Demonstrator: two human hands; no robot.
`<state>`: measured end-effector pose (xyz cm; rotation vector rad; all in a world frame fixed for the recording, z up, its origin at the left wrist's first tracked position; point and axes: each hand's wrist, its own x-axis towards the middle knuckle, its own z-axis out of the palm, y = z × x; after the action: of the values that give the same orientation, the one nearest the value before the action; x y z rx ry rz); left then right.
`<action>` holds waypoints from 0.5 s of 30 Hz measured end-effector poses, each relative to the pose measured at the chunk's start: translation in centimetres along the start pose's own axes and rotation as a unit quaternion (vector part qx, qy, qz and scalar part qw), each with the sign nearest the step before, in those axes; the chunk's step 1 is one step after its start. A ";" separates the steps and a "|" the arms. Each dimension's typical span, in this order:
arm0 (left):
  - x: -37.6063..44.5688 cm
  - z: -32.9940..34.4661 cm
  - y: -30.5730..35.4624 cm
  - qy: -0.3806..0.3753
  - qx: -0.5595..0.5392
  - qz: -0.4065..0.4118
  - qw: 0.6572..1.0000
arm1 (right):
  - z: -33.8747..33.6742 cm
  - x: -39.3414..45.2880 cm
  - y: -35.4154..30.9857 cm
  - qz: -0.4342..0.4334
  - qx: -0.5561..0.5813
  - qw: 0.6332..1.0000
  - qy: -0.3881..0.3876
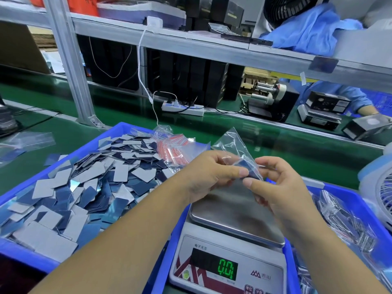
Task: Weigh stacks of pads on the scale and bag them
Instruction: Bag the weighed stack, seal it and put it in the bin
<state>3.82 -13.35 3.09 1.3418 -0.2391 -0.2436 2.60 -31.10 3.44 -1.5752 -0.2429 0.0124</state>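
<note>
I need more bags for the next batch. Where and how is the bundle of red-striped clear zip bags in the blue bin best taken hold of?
Judging by its pose, grip the bundle of red-striped clear zip bags at its near right end, coming from above and the right. It lies flat on the loose grey and blue pads at the blue bin's far right corner, that end being unobstructed.

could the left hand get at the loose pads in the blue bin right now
Probably not straight away: the left hand is pinching the clear bag with the right hand. The pads lie uncovered in the open blue bin just beside it.
</note>
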 end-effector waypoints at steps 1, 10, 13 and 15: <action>0.1 0.0 0.0 0.023 -0.030 0.016 0.999 | -0.3 0.1 -0.2 0.002 0.006 1.000 0.005; 0.7 0.5 -0.3 0.028 -0.083 0.061 0.994 | -0.6 0.1 -0.6 0.011 0.054 0.998 0.010; 0.7 1.2 -0.5 0.032 -0.059 0.052 0.996 | 0.0 -0.1 -0.4 0.012 0.106 0.994 0.023; 0.7 1.5 -0.9 0.039 -0.061 0.035 0.997 | 0.5 -0.2 -0.5 0.009 0.140 0.990 0.028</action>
<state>4.01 -15.18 2.60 1.2160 -0.2020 -0.1437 2.22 -30.64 3.84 -1.2964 -0.1743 0.0163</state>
